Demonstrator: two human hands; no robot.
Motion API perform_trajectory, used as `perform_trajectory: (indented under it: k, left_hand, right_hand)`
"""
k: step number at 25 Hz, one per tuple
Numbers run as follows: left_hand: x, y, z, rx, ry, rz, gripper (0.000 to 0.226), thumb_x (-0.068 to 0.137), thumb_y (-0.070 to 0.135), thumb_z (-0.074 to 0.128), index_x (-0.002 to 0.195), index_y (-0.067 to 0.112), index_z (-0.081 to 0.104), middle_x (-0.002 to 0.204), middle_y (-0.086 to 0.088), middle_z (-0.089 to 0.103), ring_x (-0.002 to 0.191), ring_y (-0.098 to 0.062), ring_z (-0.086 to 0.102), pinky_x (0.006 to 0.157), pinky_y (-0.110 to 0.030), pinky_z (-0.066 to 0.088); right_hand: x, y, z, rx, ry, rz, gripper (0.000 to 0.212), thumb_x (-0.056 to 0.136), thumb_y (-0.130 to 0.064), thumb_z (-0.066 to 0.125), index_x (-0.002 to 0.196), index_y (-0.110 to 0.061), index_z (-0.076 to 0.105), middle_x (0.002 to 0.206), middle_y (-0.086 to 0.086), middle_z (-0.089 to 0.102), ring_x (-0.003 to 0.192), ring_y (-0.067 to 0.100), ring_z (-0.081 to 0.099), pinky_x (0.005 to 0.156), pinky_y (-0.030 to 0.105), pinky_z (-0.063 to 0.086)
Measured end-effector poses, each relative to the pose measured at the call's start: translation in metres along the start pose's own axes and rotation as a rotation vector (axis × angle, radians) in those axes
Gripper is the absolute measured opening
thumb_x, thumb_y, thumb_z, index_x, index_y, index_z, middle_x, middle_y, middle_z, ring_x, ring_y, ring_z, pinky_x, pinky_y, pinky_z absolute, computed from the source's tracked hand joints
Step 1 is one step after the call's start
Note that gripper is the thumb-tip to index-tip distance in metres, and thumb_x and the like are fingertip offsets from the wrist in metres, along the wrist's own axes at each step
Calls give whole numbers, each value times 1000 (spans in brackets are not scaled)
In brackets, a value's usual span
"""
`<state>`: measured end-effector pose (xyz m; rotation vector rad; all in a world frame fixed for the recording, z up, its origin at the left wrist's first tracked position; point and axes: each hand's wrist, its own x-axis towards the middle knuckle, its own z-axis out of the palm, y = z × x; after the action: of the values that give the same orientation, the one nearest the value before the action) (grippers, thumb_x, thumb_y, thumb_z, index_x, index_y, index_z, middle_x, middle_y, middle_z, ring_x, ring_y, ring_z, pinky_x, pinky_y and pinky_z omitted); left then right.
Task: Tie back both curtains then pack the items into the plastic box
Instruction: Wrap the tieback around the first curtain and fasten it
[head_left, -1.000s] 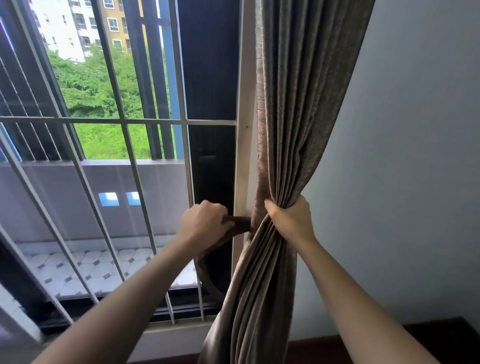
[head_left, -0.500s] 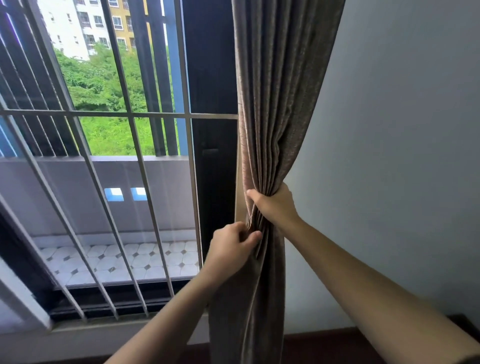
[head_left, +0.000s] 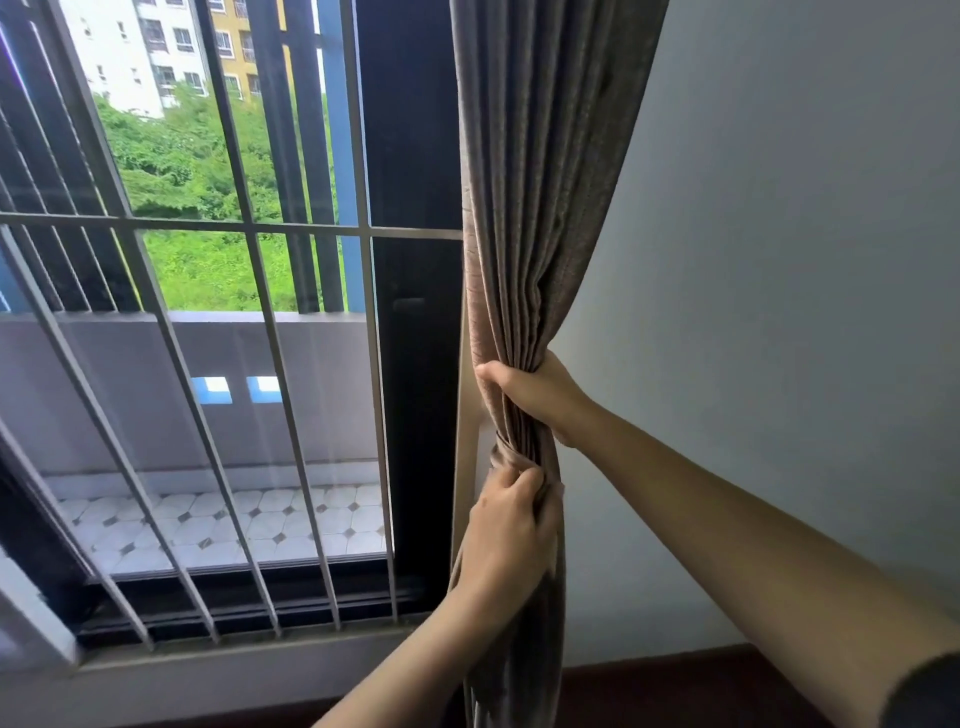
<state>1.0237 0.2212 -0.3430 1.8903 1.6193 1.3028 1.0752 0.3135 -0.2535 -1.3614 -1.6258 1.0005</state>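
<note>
A taupe curtain (head_left: 540, 182) hangs at the right edge of the window, gathered into a bundle at waist height. My right hand (head_left: 540, 395) grips the gathered folds from the wall side. Just below it a matching tie-back band (head_left: 511, 457) wraps round the bundle. My left hand (head_left: 511, 535) holds the band's end and the curtain folds below the wrap. The second curtain and the plastic box are out of view.
The window (head_left: 218, 364) has slanted white security bars (head_left: 275, 332) and a dark frame (head_left: 415, 364) beside the curtain. A plain grey wall (head_left: 779, 260) stands on the right, with a dark skirting board (head_left: 675, 670) at the floor. Outside lies a tiled balcony.
My left hand brought the tie-back from the left of the frame across to the curtain, and the band now wraps the bundle under my right hand. My view shifted right.
</note>
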Motion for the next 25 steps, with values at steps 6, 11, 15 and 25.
perform_trajectory:
  k: [6, 11, 15, 25]
  left_hand:
    - [-2, -15, -4, -39, 19, 2, 22, 93, 27, 52, 80, 11, 58, 88, 3, 55, 73, -10, 53, 64, -19, 45]
    - [-4, -12, 1, 101, 92, -1, 26, 94, 29, 49, 76, 11, 53, 86, 2, 52, 76, -15, 51, 69, -27, 44]
    - [8, -22, 10, -26, 24, 39, 28, 90, 37, 47, 82, 13, 59, 100, 3, 39, 96, -17, 44, 90, -32, 43]
    - [36, -58, 12, 33, 221, 192, 26, 80, 9, 70, 95, 12, 50, 96, -3, 41, 71, -7, 47, 63, -15, 48]
  right_hand:
    - [12, -13, -3, 6, -192, 76, 54, 73, -40, 70, 119, -19, 51, 109, 3, 60, 102, 23, 58, 94, 44, 49]
    - [19, -12, 0, 76, -146, 125, 37, 79, -38, 66, 107, -22, 48, 96, -1, 58, 89, 17, 57, 86, 36, 48]
    - [20, -13, 1, 107, -159, 129, 39, 83, -38, 63, 111, -20, 45, 98, -1, 56, 95, 18, 54, 92, 37, 47]
    - [19, -11, 9, 160, -147, 139, 39, 85, -38, 59, 118, -19, 49, 102, 0, 59, 94, 16, 56, 83, 32, 45]
